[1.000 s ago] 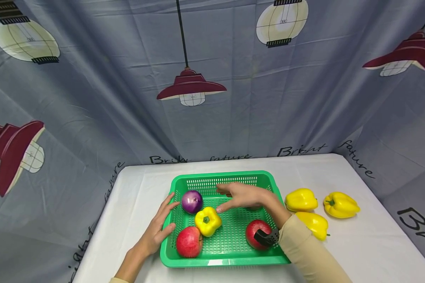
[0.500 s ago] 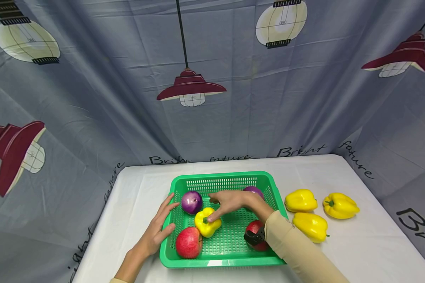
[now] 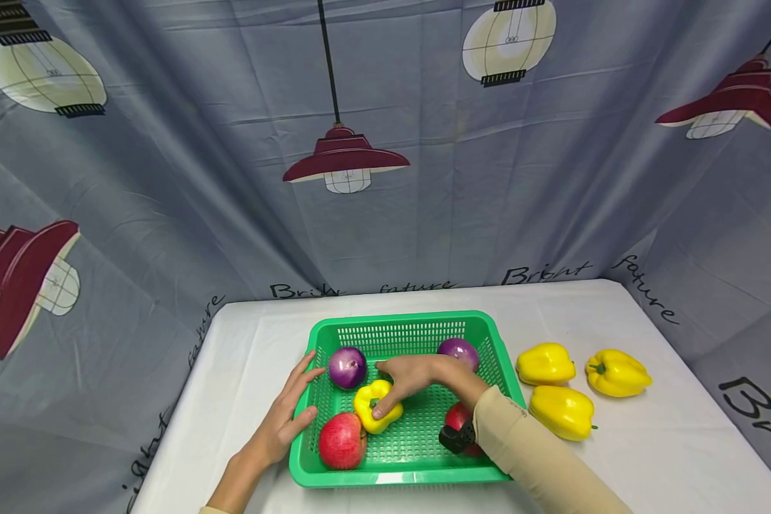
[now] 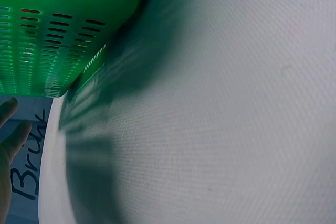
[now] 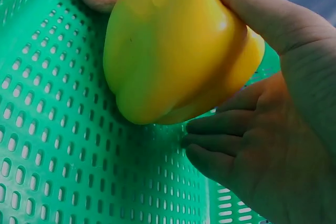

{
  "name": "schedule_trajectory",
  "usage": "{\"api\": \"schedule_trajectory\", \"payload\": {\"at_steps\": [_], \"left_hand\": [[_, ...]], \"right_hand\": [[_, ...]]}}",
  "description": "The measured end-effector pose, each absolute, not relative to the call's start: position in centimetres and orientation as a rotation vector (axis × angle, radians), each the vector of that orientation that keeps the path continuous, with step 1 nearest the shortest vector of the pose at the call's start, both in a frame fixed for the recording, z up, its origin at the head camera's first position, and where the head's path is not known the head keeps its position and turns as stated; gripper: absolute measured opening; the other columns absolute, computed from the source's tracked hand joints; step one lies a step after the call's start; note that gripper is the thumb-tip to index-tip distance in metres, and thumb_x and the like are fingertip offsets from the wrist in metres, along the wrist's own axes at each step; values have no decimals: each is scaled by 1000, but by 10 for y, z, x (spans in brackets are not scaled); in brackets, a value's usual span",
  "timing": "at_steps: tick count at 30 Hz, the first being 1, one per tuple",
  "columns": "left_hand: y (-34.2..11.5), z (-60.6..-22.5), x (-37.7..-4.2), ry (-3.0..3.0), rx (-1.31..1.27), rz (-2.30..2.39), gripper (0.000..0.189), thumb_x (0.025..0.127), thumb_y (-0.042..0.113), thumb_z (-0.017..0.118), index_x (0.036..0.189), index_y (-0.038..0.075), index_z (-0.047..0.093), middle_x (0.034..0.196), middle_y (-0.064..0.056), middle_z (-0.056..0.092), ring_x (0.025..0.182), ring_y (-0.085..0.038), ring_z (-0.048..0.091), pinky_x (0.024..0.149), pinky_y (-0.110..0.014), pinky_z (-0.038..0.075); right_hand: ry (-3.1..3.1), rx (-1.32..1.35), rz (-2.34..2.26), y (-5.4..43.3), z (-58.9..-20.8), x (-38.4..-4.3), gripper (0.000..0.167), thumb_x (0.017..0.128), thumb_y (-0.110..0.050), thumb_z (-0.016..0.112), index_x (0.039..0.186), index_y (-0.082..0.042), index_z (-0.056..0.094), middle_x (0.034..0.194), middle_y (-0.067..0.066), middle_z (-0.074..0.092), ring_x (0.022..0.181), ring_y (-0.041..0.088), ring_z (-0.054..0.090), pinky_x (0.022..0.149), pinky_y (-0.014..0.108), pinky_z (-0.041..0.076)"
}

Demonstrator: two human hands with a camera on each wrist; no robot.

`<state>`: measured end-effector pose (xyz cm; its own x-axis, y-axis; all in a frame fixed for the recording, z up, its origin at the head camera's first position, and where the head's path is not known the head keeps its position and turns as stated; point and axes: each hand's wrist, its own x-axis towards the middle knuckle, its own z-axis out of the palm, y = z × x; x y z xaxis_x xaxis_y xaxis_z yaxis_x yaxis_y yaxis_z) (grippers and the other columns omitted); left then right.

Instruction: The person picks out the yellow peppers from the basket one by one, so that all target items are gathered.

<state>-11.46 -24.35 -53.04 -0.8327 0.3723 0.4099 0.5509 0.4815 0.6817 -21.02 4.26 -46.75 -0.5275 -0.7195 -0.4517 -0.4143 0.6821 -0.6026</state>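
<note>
A yellow bell pepper sits inside the green basket, stem side up. My right hand reaches over it and grips it, thumb on its top near the stem and fingers at its far side. The right wrist view shows the pepper between the thumb and the fingers. At the basket's left rim, my left hand lies with its fingers spread and fairly straight. Only part of that left hand enters the left wrist view, beside the basket wall.
Also in the basket are a purple round vegetable, another purple one and a red apple. A second red fruit is partly hidden by the right wrist. Three yellow peppers lie on the white table at right.
My right hand has moved left and down from above the basket's middle onto the yellow bell pepper, uncovering the right purple vegetable. The left hand has stayed at the rim.
</note>
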Motion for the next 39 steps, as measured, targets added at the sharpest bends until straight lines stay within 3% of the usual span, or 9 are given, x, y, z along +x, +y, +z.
{"api": "schedule_trajectory", "payload": {"at_steps": [13,20,24,28,34,39], "left_hand": [[-244,-531,-113,-2521,-786,-1291,59,90,14,52,148,7,46,165,-13,21,150,-30,22,102,-75,27],[-245,-531,-113,-2513,-792,-1290,59,89,13,52,148,6,47,165,-14,22,150,-31,23,102,-75,27],[-245,-531,-113,-2514,-794,-1288,59,90,16,52,148,5,46,165,-15,21,150,-31,23,102,-75,27],[-245,-531,-113,-2519,-788,-1293,59,90,15,52,148,5,46,165,-14,21,150,-31,22,102,-75,27],[-245,-531,-113,-2518,-785,-1290,60,89,15,52,148,5,46,165,-14,21,150,-31,22,102,-75,27],[-245,-531,-113,-2523,-788,-1285,60,89,14,52,148,5,46,166,-12,21,151,-31,22,102,-75,27]], "right_hand": [[2161,-900,-540,40,-468,-203,115,74,-54,85,156,2,28,160,14,34,146,24,34,116,39,30],[2106,-941,-548,39,-472,-201,114,71,-52,87,157,-1,31,158,10,39,139,19,40,115,40,33],[2090,-1030,-549,37,-475,-200,99,71,-47,89,150,-4,45,132,-1,60,113,11,56,100,32,46],[2052,-1125,-565,37,-476,-201,76,72,-40,90,135,-9,61,98,-12,62,85,7,57,77,24,51],[2039,-1157,-562,38,-473,-201,73,72,-38,91,133,-9,63,94,-13,63,80,7,56,73,24,51],[2083,-1139,-582,40,-465,-198,85,72,-37,91,142,-3,55,98,-11,62,80,7,54,74,24,50]]}}
